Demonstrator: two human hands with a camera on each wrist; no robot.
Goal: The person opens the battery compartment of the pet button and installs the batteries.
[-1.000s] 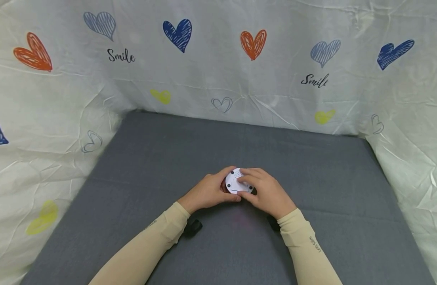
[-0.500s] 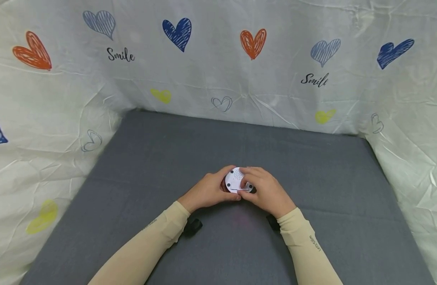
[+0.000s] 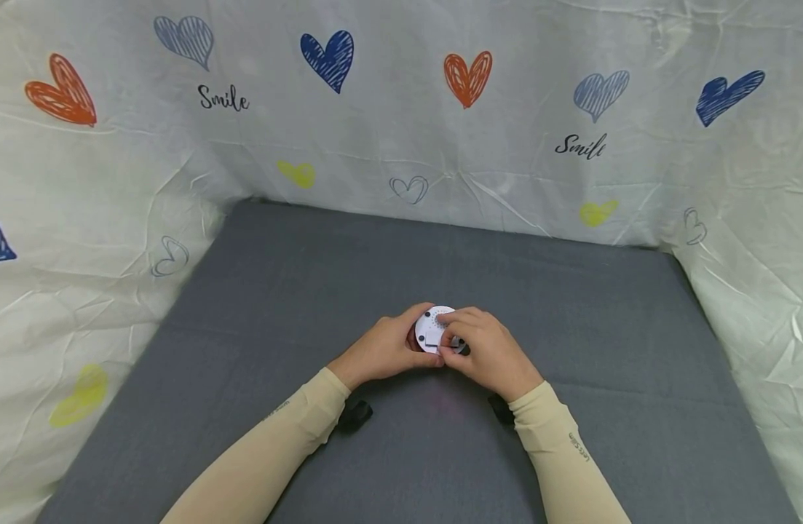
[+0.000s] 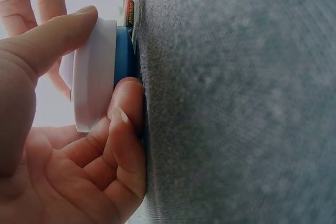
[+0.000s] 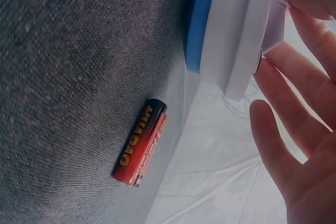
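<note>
A round white device point(image 3: 429, 327) with small dark feet and a cluster of holes faces up between my hands. Its lower part is blue point(image 4: 124, 51), close over the grey cloth. My left hand point(image 3: 389, 351) grips its side, thumb on the white rim and fingers curled underneath. My right hand point(image 3: 491, 355) pinches the battery cover point(image 5: 274, 24) between thumb and index finger; the cover stands tilted up from the device's face. The other right fingers are spread beside the rim. Part of the device's face is hidden behind the right fingers.
Red and black battery point(image 5: 139, 142) lies on the grey cloth point(image 3: 349, 269) near the device; a battery point(image 4: 129, 13) also shows beyond it in the left wrist view. Black wrist cameras point(image 3: 357, 417) hang under the sleeves. A white curtain point(image 3: 375, 131) with printed hearts stands behind.
My right index finger has curled in toward the thumb, and the battery cover has risen from the device's face. The left hand keeps its grip in the same place.
</note>
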